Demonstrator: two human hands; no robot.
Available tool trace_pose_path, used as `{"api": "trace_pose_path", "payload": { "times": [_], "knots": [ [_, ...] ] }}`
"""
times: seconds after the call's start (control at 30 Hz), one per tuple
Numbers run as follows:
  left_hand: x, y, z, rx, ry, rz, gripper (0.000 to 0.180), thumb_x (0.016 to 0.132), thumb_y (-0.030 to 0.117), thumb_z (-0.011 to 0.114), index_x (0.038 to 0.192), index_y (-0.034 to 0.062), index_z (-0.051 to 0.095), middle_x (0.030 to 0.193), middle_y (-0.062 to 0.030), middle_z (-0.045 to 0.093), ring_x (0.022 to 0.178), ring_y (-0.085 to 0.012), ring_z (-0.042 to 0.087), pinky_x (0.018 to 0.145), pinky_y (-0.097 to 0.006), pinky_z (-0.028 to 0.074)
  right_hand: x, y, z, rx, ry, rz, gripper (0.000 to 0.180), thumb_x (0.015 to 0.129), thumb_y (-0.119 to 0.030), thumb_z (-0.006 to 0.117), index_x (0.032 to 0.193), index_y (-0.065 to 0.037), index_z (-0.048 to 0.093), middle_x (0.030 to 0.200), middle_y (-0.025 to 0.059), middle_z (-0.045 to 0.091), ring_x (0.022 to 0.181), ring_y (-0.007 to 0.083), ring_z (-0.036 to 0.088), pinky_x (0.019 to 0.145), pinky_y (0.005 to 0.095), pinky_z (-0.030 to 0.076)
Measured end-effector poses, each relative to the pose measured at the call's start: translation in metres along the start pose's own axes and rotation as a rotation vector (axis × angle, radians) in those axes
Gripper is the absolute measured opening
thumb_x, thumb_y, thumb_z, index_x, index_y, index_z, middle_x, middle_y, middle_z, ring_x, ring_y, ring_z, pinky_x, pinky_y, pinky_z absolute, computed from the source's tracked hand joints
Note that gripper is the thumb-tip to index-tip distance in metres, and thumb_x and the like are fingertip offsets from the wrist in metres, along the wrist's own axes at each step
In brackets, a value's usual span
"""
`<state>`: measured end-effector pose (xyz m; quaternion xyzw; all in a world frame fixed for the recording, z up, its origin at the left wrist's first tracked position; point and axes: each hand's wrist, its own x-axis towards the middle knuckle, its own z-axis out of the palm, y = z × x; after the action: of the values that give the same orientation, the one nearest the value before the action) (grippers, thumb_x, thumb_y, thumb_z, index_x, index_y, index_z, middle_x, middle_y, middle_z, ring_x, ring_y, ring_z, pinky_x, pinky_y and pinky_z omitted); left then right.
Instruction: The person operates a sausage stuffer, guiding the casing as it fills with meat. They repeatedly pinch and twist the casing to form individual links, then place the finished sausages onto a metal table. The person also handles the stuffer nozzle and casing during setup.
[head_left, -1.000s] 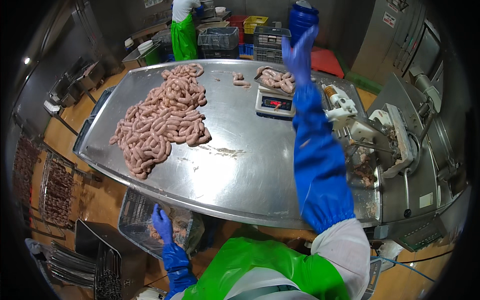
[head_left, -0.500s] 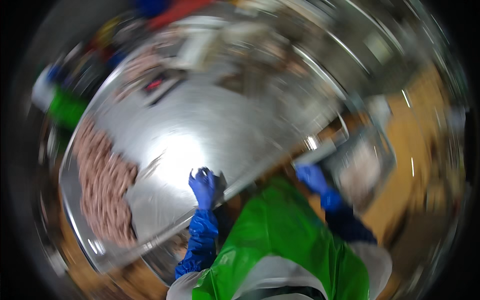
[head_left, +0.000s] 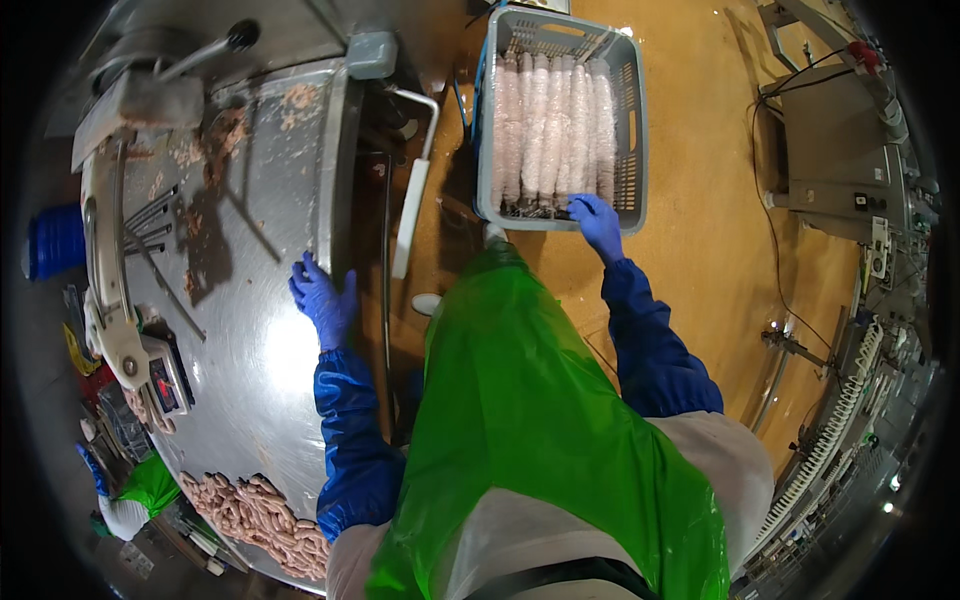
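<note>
My right hand point(head_left: 597, 228), in a blue glove, reaches over the near rim of a grey plastic crate point(head_left: 640, 120). Its fingers are bent together at the near ends of long, pale, wrinkled tubes point(head_left: 540, 130) that look like shirred sausage casings. The tubes lie side by side in the crate. Whether the fingertips grip one is hidden. My left hand point(head_left: 322, 300), also blue-gloved, is at the right edge of the steel table point(head_left: 265, 330). Its fingers are spread, with nothing in them. Pale pink sausages point(head_left: 255, 515) lie heaped at the table's near end.
Far left on the table stands a machine with a lever point(head_left: 205, 52), with meat scraps point(head_left: 225, 130) nearby. A bent metal handle point(head_left: 415, 190) stands between table and crate. Equipment with a coiled hose point(head_left: 820, 430) lines the right side. Another person's green apron point(head_left: 148, 490) shows at lower left.
The view has swung to the right, bringing the crate ahead of me. My right hand has come to the tubes' near ends. My left hand is now at the table's right edge.
</note>
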<state>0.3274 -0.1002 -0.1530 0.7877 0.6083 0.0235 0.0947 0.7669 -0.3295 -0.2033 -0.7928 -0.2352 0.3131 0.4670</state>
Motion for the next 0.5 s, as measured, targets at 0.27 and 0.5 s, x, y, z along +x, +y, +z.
{"api": "trace_pose_path", "payload": {
  "times": [0.27,0.5],
  "knots": [
    [0.002,0.002,0.004,0.056,0.093,0.015,0.070,0.084,0.022,0.068,0.144,0.0092,0.035,0.144,-0.0276,0.035,0.132,-0.0460,0.033,0.108,-0.055,0.031,0.094,0.135,-0.049,-0.246,0.091,0.735,0.049,0.082,-0.036,0.060,0.117,-0.002,0.061,0.113,0.0199,0.064,0.106,0.0347,0.061,0.087,0.0421,0.049],
    [0.002,0.005,0.004,0.030,0.064,-0.034,0.071,0.082,0.019,0.070,0.144,0.0109,0.036,0.145,-0.0251,0.034,0.134,-0.0438,0.031,0.109,-0.053,0.030,0.111,0.172,-0.045,0.065,0.019,0.938,0.062,0.081,-0.036,0.062,0.133,-0.005,0.050,0.137,0.0180,0.049,0.119,0.0342,0.049,0.085,0.0543,0.045]
  ]
}}
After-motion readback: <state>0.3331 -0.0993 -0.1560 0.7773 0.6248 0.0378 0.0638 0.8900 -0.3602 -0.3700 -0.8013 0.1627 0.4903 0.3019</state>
